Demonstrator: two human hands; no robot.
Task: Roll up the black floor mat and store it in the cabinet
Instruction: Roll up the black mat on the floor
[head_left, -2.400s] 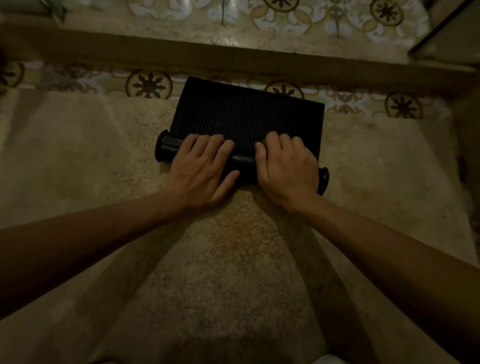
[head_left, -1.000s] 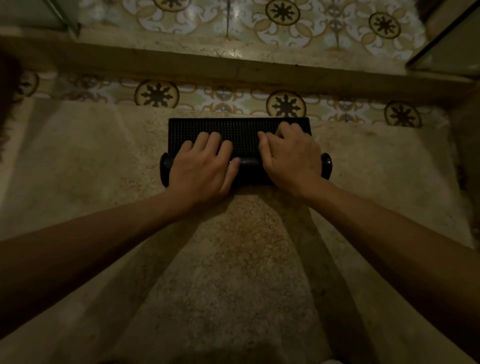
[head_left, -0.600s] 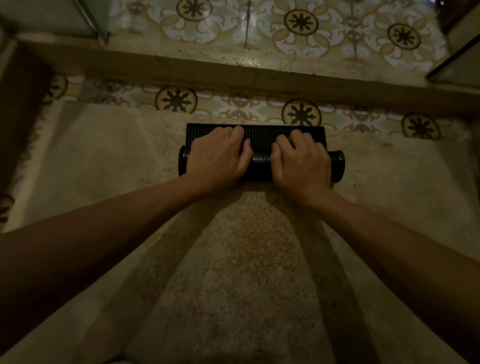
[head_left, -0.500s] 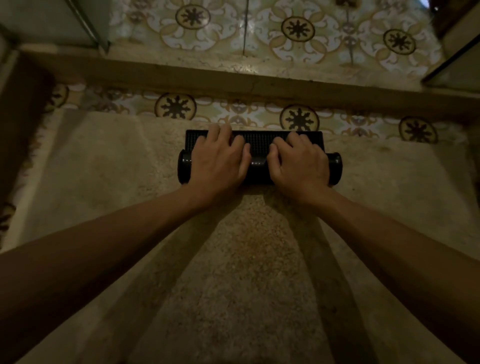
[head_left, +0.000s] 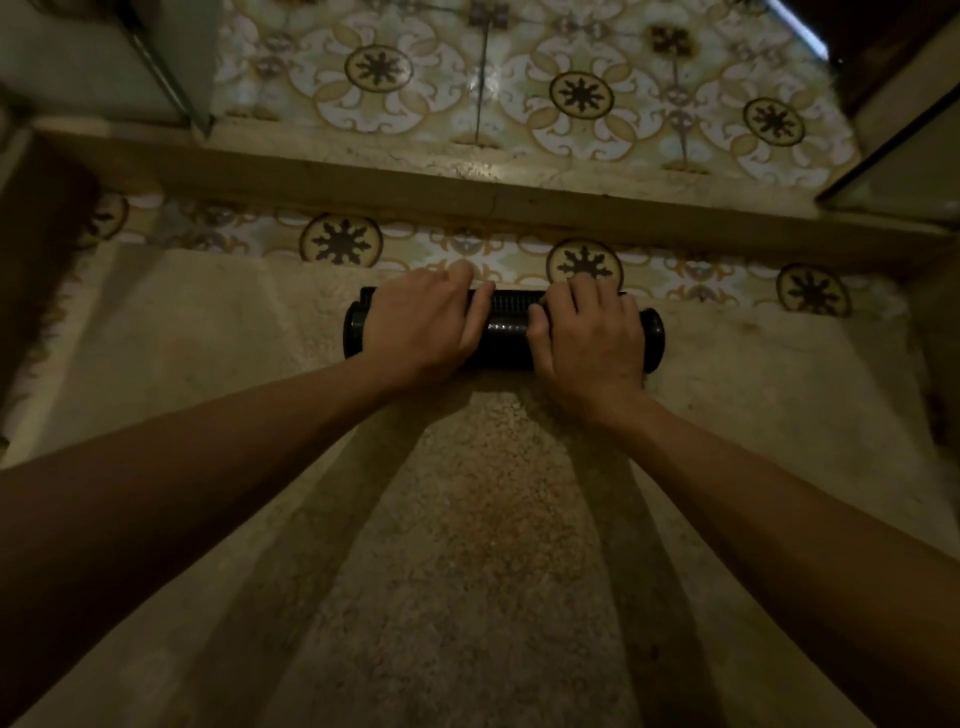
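The black floor mat (head_left: 506, 332) lies as a tight roll across the far edge of a beige rug, its two round ends showing at left and right. My left hand (head_left: 423, 325) curls over the left half of the roll, fingers wrapped over its far side. My right hand (head_left: 589, 338) covers the right half the same way. Only a narrow ribbed strip of mat shows between the hands. No cabinet is clearly in view.
The beige rug (head_left: 467, 545) fills the floor under my arms. Beyond the roll is patterned tile (head_left: 343, 241), then a raised stone step (head_left: 467, 192) and more tile. Glass-like panels stand at the upper left (head_left: 104, 57) and upper right (head_left: 909, 171).
The flat part of the mat has shrunk from a wide sheet to almost nothing as both hands rolled it away from me toward the rug's far edge.
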